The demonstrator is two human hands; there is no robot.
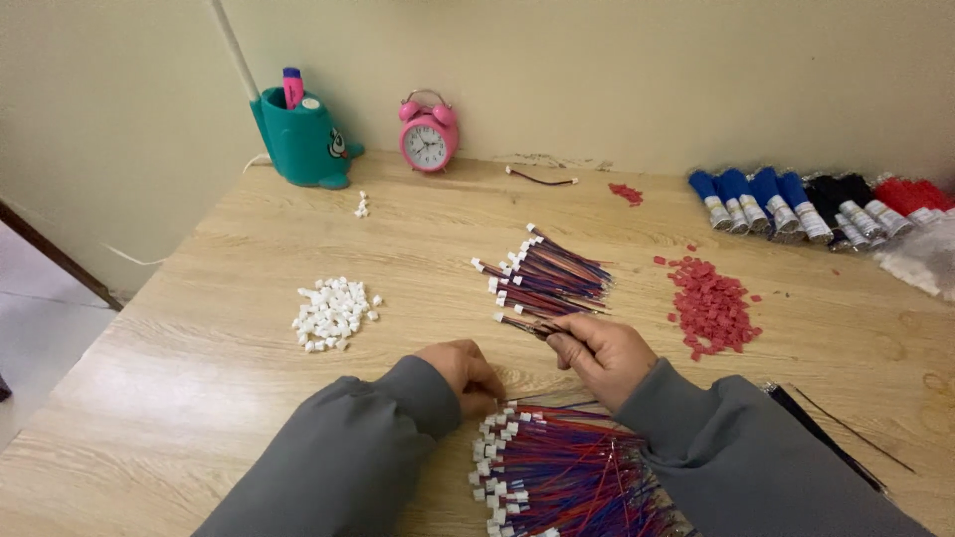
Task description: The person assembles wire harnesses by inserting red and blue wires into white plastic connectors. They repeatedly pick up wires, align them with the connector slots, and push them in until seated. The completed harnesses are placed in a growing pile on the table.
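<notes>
My right hand (602,353) pinches a red-and-blue wire lead (517,322) with a white plug on its end, just at the near edge of a fanned pile of finished leads (545,275). My left hand (461,373) is curled, fingers down at the top of a bigger heap of red-and-blue leads (567,475) by the table's front edge; whether it holds one I cannot tell. A small pile of white plastic connectors (333,312) lies to the left, and a patch of red connectors (711,303) lies to the right. Grey sleeves cover both forearms.
At the back wall stand a teal pen holder (303,139) and a pink alarm clock (428,134). Bundles of blue, black and red wire (811,204) line the back right. A lone lead (542,179), a few white plugs (362,205) and thin black wires (836,433) lie about.
</notes>
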